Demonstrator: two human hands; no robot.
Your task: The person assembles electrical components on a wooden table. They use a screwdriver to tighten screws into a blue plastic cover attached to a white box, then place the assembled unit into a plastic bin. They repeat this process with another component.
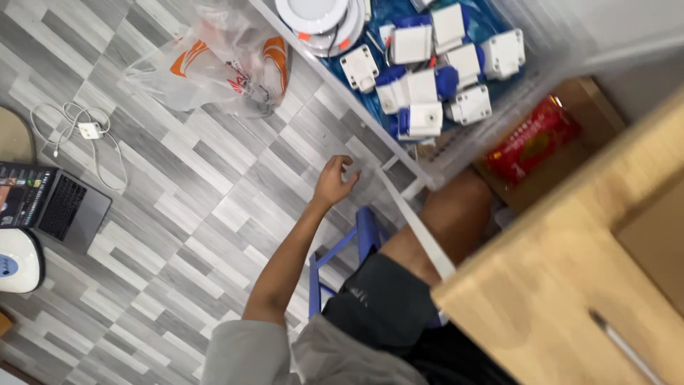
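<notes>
My left hand [335, 180] reaches out over the grey patterned floor, fingers loosely curled, holding nothing. Its fingertips are at the near rim of a clear plastic bin [399, 153]; I cannot tell whether they touch it. The bin holds several white and blue electrical boxes [427, 89] and round white ceiling lights [313, 16]. My right hand is out of view. I sit on a blue stool [367, 239], with my bare knee [456, 207] close to the bin's corner.
A crumpled clear bag with orange print [221, 60] lies on the floor left of the bin. Further left are a white charger with cable [89, 130], an open laptop [68, 207] and a white round device [18, 260]. A cardboard box with a red packet [531, 139] sits beside wooden furniture [570, 278].
</notes>
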